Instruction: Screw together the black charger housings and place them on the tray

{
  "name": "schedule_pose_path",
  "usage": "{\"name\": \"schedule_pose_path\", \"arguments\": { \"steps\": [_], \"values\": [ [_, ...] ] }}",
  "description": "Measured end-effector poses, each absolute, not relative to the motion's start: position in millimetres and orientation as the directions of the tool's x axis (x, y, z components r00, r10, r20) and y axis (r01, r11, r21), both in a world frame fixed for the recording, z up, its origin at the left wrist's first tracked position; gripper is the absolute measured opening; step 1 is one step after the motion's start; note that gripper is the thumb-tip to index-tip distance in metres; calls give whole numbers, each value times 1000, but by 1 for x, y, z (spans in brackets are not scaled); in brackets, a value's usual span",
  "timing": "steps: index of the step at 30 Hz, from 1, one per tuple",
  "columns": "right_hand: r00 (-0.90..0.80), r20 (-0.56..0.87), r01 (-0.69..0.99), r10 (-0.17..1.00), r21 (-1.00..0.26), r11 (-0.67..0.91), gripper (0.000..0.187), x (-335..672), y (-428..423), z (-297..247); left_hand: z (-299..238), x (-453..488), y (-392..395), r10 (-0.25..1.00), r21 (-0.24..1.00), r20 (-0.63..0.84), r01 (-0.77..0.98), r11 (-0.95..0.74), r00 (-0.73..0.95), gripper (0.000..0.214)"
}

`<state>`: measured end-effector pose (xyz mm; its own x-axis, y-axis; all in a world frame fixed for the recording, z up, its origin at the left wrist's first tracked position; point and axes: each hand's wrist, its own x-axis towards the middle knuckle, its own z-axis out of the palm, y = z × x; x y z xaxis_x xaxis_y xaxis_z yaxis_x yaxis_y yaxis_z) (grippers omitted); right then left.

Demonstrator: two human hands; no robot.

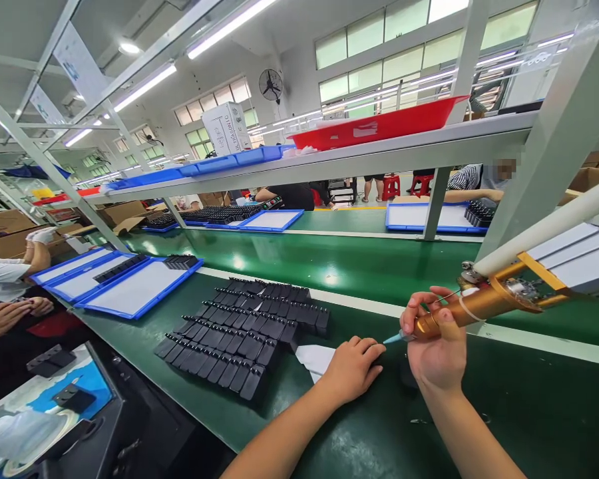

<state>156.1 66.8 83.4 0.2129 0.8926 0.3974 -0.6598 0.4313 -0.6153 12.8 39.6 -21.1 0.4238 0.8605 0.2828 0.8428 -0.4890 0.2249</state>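
Note:
My right hand [438, 342] is wrapped round a copper-coloured dispensing gun [482, 307] with a light-blue tapered nozzle [393, 338]. The nozzle points left, its tip close to the fingers of my left hand [355, 366]. That hand is low over the bench, palm down, fingers curled in; what they hold, if anything, is hidden. A white cloth or sheet of paper [313, 359] lies beside it, partly under the hand. Beneath my right hand a small dark object [408, 374] is partly hidden. Rows of black plastic cases [219, 352] stand to the left.
Blue-rimmed trays [138, 313] line the bench's left side. A green belt [279, 247] runs behind, with more blue-rimmed trays [272, 221] beyond. Overhead, a shelf [259, 174] carries a red tray [374, 133]. A post [544, 126] rises at right. Co-workers sit left and opposite.

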Motion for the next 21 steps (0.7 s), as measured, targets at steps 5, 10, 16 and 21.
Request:
{"name": "schedule_pose_path", "arguments": {
  "steps": [5,10,16,21],
  "values": [
    [220,420,-646,880,-614,454,23,157,67,85,-21,14,44,874,228,248,852,-472,418,35],
    [225,447,-629,866,-612,479,24,159,68,87,6,2,28,929,426,189,826,-369,318,37],
    [237,444,-635,864,-602,484,22,158,70,87,21,-22,-12,994,580,-37,812,-62,102,32],
    [226,453,-646,863,-593,481,21,157,71,86,10,-17,-20,993,639,-52,768,-46,103,33]
  ]
}}
